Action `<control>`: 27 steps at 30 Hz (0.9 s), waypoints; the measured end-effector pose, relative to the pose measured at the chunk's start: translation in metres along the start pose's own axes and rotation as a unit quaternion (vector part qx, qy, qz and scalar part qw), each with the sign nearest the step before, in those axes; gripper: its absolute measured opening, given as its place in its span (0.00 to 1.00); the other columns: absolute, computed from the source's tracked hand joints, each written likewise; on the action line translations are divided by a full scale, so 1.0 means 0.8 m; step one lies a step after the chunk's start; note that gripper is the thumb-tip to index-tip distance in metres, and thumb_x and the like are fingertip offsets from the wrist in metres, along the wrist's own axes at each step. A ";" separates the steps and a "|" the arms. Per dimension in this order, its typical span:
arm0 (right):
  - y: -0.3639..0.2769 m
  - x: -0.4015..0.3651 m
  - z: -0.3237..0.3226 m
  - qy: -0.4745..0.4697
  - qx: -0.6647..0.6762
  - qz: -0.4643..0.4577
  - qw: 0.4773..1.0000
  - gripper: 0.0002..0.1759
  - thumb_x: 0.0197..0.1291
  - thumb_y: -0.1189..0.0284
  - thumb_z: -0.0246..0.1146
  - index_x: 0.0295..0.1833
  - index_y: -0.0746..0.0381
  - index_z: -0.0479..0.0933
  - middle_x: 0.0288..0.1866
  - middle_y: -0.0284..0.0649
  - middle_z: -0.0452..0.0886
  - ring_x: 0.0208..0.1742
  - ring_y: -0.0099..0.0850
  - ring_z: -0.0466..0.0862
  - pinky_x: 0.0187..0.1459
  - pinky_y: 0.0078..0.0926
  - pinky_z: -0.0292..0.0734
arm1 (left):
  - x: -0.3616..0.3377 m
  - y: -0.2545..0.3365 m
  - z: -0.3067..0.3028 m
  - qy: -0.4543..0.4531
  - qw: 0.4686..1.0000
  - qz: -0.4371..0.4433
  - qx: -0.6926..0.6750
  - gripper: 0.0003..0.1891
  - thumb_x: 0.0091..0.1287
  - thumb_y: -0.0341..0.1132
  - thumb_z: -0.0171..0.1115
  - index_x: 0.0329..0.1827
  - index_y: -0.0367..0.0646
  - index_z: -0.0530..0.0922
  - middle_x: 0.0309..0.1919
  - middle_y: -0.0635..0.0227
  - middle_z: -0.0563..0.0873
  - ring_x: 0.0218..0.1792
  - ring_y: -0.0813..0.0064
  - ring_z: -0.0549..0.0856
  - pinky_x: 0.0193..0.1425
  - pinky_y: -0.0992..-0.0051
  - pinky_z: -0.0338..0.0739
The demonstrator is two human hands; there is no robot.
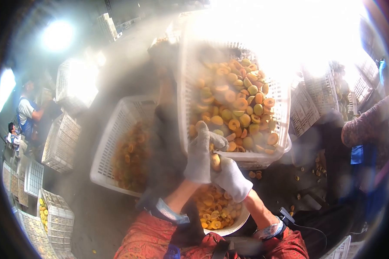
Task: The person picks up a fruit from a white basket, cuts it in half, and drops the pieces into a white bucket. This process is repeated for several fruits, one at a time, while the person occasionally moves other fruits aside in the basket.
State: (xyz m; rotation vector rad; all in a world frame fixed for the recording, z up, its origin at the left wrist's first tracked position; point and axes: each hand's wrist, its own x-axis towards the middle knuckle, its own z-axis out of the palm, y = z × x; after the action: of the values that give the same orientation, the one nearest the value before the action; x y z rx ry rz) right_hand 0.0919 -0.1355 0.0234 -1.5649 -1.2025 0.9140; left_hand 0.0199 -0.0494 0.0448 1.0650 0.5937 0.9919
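Observation:
My left hand (199, 157), in a pale grey glove, is closed with its thumb and fingers at a yellow-orange peach piece (215, 162). The gloved right hand (233, 178) meets it from below right, fingers curled around the same piece. Whether a small tool is also in the right hand is hidden. Just beyond both hands stands a white plastic crate (183, 93) full of halved peaches (241, 103). Under my wrists sits a white basin (238, 223) with more cut peach pieces (212, 211).
Another white crate (104, 166) with orange fruit pieces stands at the left. Stacked crates (61, 142) line the far left, near a person (27, 110) in blue overalls. Another person's sleeve (367, 123) shows at right. Fruit scraps (317, 168) litter the floor; glare hides the top right.

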 end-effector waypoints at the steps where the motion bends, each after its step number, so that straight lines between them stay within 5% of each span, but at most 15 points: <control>1: -0.021 -0.004 -0.011 -0.037 0.039 0.021 0.998 0.08 0.55 0.78 0.57 0.42 0.64 0.73 0.19 0.33 0.72 0.14 0.19 0.69 0.12 0.18 0.60 | -0.002 -0.002 0.001 -0.008 1.000 -0.021 -0.005 0.30 0.75 0.52 0.43 0.23 0.35 0.77 0.24 0.60 0.83 0.32 0.72 0.83 0.48 0.71 0.78; 5: -0.035 -0.009 -0.042 -0.176 0.187 0.096 0.962 0.06 0.59 0.73 0.59 0.38 0.64 0.71 0.19 0.33 0.71 0.13 0.16 0.67 0.12 0.16 0.60 | -0.005 0.013 0.000 -0.086 0.996 -0.020 0.023 0.29 0.74 0.54 0.45 0.28 0.35 0.78 0.27 0.59 0.83 0.36 0.69 0.84 0.52 0.68 0.78; 9: -0.024 -0.008 -0.054 -0.188 0.168 0.116 0.961 0.07 0.59 0.71 0.59 0.38 0.63 0.71 0.20 0.33 0.72 0.13 0.17 0.67 0.12 0.17 0.60 | -0.015 0.026 0.024 -0.048 0.995 0.062 0.059 0.27 0.74 0.54 0.45 0.35 0.35 0.78 0.31 0.57 0.83 0.38 0.66 0.85 0.54 0.66 0.78; 11: 0.002 -0.003 -0.050 -0.095 -0.065 -0.013 0.993 0.08 0.58 0.72 0.60 0.39 0.64 0.72 0.22 0.33 0.73 0.14 0.18 0.68 0.13 0.19 0.61 | -0.009 0.022 0.023 -0.025 0.998 -0.024 -0.050 0.26 0.72 0.54 0.48 0.41 0.35 0.78 0.33 0.57 0.83 0.38 0.65 0.84 0.53 0.65 0.79; 12: 0.004 -0.006 -0.050 -0.087 -0.065 -0.010 0.994 0.08 0.58 0.72 0.60 0.39 0.64 0.72 0.22 0.33 0.73 0.14 0.18 0.68 0.13 0.19 0.61 | -0.002 0.015 0.016 -0.032 0.998 -0.028 -0.051 0.26 0.72 0.54 0.48 0.41 0.35 0.78 0.33 0.57 0.83 0.38 0.65 0.84 0.53 0.65 0.79; 14: 0.004 -0.007 -0.045 -0.050 -0.098 -0.004 0.994 0.12 0.57 0.72 0.60 0.46 0.65 0.75 0.31 0.51 0.81 0.36 0.45 0.82 0.39 0.38 0.74 | 0.013 0.006 0.000 -0.030 0.971 -0.189 -0.142 0.19 0.66 0.48 0.61 0.45 0.40 0.79 0.35 0.64 0.84 0.35 0.70 0.84 0.42 0.72 0.82; 15: 0.004 -0.007 -0.040 -0.049 -0.098 -0.003 0.994 0.12 0.57 0.72 0.60 0.46 0.65 0.75 0.31 0.51 0.81 0.36 0.45 0.82 0.39 0.38 0.74 | 0.006 0.011 0.002 0.008 0.966 -0.230 -0.119 0.16 0.66 0.48 0.60 0.38 0.43 0.78 0.29 0.66 0.82 0.30 0.74 0.83 0.32 0.72 0.82; 20: 0.013 -0.010 -0.034 -0.123 -0.071 0.085 0.986 0.13 0.61 0.70 0.59 0.46 0.68 0.72 0.28 0.45 0.81 0.22 0.36 0.80 0.23 0.35 0.74 | 0.005 -0.009 0.000 0.072 0.972 -0.203 -0.090 0.18 0.67 0.50 0.58 0.27 0.45 0.74 0.20 0.69 0.77 0.17 0.74 0.78 0.20 0.73 0.78; 22: 0.012 -0.005 -0.052 -0.303 0.100 0.119 0.940 0.16 0.60 0.68 0.63 0.49 0.66 0.73 0.31 0.38 0.81 0.26 0.28 0.78 0.29 0.29 0.75 | -0.003 -0.003 0.005 0.082 0.971 -0.207 -0.082 0.18 0.68 0.49 0.58 0.25 0.46 0.73 0.17 0.69 0.75 0.13 0.74 0.75 0.18 0.74 0.76; 26: 0.015 -0.012 -0.070 -0.344 0.157 0.098 0.921 0.18 0.57 0.65 0.65 0.50 0.63 0.76 0.37 0.36 0.82 0.37 0.25 0.77 0.42 0.24 0.73 | -0.003 -0.033 -0.004 -0.001 0.988 -0.147 -0.050 0.19 0.70 0.47 0.55 0.22 0.47 0.73 0.13 0.71 0.72 0.08 0.74 0.70 0.15 0.74 0.73; 27: 0.024 -0.009 -0.071 -0.335 0.098 -0.008 0.937 0.16 0.57 0.65 0.65 0.47 0.64 0.78 0.36 0.38 0.83 0.33 0.28 0.77 0.39 0.26 0.74 | -0.003 -0.039 -0.006 -0.011 0.990 -0.131 -0.045 0.20 0.71 0.47 0.54 0.22 0.47 0.73 0.12 0.73 0.71 0.07 0.75 0.69 0.15 0.75 0.71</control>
State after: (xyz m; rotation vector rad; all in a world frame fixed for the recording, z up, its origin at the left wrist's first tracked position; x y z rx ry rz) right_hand 0.1481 -0.1570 0.0216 -1.1036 -1.5197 1.5806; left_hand 0.0268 -0.0535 0.0140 0.8917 0.6476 0.7699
